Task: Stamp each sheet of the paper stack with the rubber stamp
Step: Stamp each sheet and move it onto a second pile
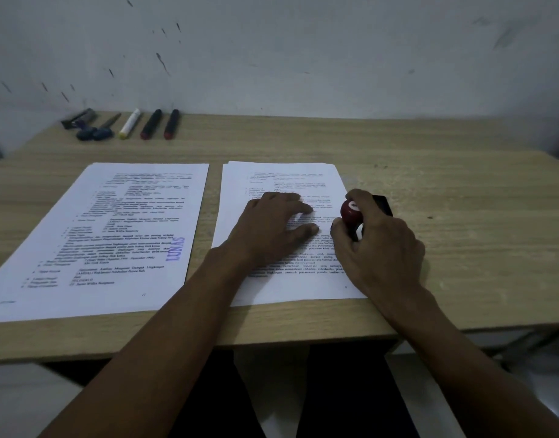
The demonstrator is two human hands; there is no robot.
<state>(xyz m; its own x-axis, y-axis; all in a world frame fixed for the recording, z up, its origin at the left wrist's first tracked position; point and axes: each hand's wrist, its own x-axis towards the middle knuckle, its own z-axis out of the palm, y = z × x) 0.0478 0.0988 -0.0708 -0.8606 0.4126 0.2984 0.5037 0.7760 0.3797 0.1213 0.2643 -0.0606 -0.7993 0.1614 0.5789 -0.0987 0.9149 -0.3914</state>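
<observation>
Two lots of printed paper lie side by side on the desk point(445, 191), each with its long axis running from the near edge toward the far edge: the stamped sheets point(95, 235) toward the near left corner, and the paper stack point(281, 184) at the middle of the near edge, a narrow strip of bare desk between them. The top stamped sheet bears one purple mark point(176, 249), reading "LUNAS", near its right margin, the lettering running along the sheet's long axis. The top of the paper stack shows no mark in the part left visible. One rubber stamp point(351, 213), with a rounded dark red knob, stands at the right margin of the paper stack; its knob tilts toward the left and its base is hidden by the hand. The right hand point(379, 238) grips the knob, fingers point(357, 197) and thumb curled closely round it. The left hand point(268, 229) rests flat on the paper stack just left of the stamp, fingers straight and slightly spread, holding nothing. One dark flat object point(382, 205), partly hidden behind the right hand, lies on the desk touching or just beside the stack's right edge; whether it is an ink pad cannot be told. Along the far edge toward the far left corner lies a row of writing tools: two dark markers point(152, 124) with red ends, one white marker point(129, 124) with a yellow end, and several darker items point(88, 124) too blurred to count.
</observation>
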